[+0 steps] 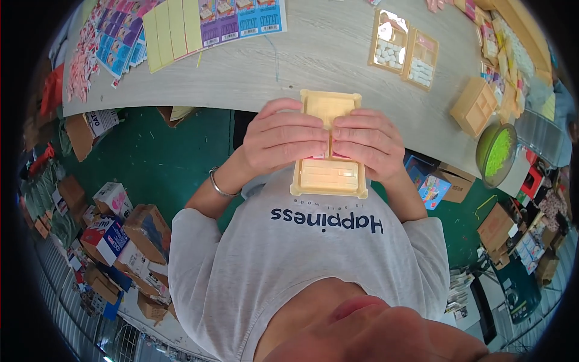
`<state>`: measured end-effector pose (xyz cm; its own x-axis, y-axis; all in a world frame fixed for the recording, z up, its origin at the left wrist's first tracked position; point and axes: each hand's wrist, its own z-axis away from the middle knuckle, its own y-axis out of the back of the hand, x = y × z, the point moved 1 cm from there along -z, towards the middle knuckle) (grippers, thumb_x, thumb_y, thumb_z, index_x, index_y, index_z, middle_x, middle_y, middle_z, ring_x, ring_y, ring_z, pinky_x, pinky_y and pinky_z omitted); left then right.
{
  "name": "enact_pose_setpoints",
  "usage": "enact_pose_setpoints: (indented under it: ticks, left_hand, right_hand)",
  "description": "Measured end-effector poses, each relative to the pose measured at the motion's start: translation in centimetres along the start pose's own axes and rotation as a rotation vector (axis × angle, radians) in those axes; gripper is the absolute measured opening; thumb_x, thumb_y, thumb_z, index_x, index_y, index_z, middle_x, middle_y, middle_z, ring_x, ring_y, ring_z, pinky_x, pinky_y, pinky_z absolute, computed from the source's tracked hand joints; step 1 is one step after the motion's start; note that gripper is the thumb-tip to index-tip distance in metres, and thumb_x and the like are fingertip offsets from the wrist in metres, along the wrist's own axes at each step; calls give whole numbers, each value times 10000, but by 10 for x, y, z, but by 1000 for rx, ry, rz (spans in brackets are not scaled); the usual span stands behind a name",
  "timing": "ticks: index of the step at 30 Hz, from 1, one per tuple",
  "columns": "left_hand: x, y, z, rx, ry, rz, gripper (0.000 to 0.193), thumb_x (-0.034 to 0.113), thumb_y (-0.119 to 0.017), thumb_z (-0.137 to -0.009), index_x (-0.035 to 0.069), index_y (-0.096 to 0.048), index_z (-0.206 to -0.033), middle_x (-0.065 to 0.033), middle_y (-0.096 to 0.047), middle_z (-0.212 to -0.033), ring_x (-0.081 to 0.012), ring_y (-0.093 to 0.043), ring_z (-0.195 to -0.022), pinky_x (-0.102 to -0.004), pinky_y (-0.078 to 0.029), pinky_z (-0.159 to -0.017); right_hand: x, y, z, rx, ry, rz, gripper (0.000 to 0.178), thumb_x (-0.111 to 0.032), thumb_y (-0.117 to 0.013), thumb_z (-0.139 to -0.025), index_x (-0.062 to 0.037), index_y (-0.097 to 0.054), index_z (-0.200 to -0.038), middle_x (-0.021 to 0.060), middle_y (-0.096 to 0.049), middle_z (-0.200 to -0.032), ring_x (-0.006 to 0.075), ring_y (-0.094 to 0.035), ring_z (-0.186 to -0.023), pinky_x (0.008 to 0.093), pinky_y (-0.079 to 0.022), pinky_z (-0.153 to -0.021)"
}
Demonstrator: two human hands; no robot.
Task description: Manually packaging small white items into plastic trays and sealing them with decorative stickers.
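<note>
Grey wood-grain tabletop carries coloured card sheets, two open beige boxes and a green bowl, and cardboard cartons stand on the green floor below. Middle of the beige plastic tray is hidden behind the fingers, so its content is hard to see. Left hand and right hand both grasp this tray above the table edge, fingers closed across its front from both sides and almost meeting at its centre.

A long pale wood-grain table spans the far side; dark green floor below holds cardboard boxes at left.
</note>
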<state>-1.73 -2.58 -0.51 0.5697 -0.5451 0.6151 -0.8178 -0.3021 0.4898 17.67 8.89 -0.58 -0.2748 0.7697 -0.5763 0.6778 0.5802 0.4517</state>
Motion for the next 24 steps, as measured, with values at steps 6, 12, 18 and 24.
enact_pose_setpoints:
  ticks: [6,12,18,24]
  left_hand:
    - [-31,-28,-24,-1,187,295,233,104,-812,-776,54,-756,-997,-99,-755,-981,-259,-734,-897,-350,-572,-777]
    - [-101,-14,-79,133,485,299,654,188,-824,-801,62,-566,-1388,-140,-607,-1386,-320,-646,-1166,-408,-522,-958]
    - [-169,-46,-103,-184,561,-281,567,263,-784,-839,65,-604,-1338,-134,-662,-1265,-317,-638,-1155,-438,-499,-978]
    - [-165,-158,-118,-192,193,-532,642,432,-726,-852,88,-567,-1370,-113,-558,-1383,-299,-482,-1313,-469,-354,-1094]
  right_hand:
    - [18,13,7,30,-298,-50,202,-95,-772,-806,-5,-704,-973,156,-734,-971,325,-730,-919,403,-588,-809]
    - [97,141,-21,170,-496,639,53,16,-649,-944,9,-677,-988,102,-728,-964,176,-667,-846,303,-521,-751]
    - [202,321,-2,315,-591,1556,363,-301,-727,-916,12,-693,-1096,192,-718,-1016,323,-687,-947,401,-538,-823]
    - [215,151,-16,-282,-405,832,302,-144,-736,-861,-105,-706,-1159,109,-695,-1185,340,-601,-1206,482,-454,-1042]
